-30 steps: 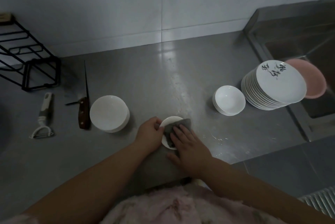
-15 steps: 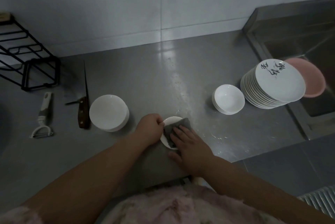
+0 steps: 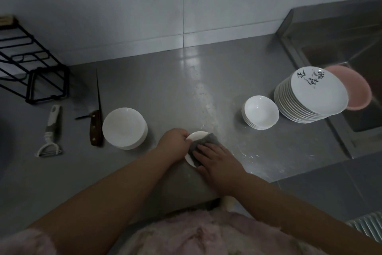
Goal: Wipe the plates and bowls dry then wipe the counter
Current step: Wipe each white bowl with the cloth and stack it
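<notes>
Unmoved: left hand (image 3: pixel 172 142) grips small bowl (image 3: pixel 196 135) | right hand (image 3: pixel 217 164) fingers flat on cloth (image 3: pixel 203 141) (plate script unreadable)

Table (image 3: pixel 206 81) brushed metal, dull sheen; small dish (image 3: pixel 196 136) glossy white ceramic; cloth (image 3: pixel 208 141) grey, matt, nubby; knife (image 3: pixel 95 128) handle wood.

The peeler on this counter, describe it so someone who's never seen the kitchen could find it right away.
Start at the black wire rack at the counter's far left. Just in front of it lies the peeler, left of the wooden-handled knife. Unlike the knife, it is white and grey with a Y-shaped head.
</notes>
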`<state>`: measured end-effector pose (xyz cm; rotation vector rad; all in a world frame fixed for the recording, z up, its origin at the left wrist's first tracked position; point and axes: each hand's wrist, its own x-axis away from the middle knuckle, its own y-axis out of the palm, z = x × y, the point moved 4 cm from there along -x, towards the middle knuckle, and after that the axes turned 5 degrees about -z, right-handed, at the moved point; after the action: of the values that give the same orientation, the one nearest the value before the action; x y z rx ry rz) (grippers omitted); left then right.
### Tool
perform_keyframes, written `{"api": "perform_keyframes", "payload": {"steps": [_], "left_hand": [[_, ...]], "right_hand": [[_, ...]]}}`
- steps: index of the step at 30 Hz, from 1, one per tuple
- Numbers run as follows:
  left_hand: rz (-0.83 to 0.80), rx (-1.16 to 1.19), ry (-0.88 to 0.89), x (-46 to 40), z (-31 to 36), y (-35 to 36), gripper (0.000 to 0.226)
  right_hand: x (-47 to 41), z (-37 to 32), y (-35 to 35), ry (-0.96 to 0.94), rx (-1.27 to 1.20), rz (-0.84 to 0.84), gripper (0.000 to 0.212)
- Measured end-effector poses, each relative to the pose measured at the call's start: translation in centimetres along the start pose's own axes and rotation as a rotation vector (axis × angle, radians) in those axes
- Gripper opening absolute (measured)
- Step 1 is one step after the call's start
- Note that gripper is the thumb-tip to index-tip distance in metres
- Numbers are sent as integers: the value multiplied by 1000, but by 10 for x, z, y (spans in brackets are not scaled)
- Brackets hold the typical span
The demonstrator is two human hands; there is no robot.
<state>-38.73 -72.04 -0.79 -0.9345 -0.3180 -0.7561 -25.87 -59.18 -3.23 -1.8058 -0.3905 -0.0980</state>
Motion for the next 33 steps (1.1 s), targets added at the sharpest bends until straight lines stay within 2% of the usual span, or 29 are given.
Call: {"api": "perform_keyframes", "payload": {"steps": [3,7,10,12,15,17,20,24,31,33], "left_hand": [[13,127,-71,3,-2,8,13],[52,582,-313,19,-11,26,12],[120,536,-280,23,-10,27,10],[149,484,-245,25,-9,22,9],[134,553,-232,29,-6,14,9],[135,568,-188,29,-7,7,9],[150,553,-125,24,-16,-2,20],[187,497,-62,47,8,-32,13],[258,540,67,84,40,-75,16],[267,557,123,89,45,-83,27]], "right_hand": [[3,-6,-4,88,-22,41,47],[2,-11,-4,187,-176,116,36],[3,-12,-19,184,-378,134,26],[5,-13,-36,222,-498,82,31],[10,-5,-47,403,-436,-22,40],[14,4,-56,531,-373,-44,35],[18,15,-73,645,-434,-43,31],[15,16,-103,615,-521,38,35],[6,3,-151,570,-566,208,35],[5,-3,-165,569,-641,298,35]]}}
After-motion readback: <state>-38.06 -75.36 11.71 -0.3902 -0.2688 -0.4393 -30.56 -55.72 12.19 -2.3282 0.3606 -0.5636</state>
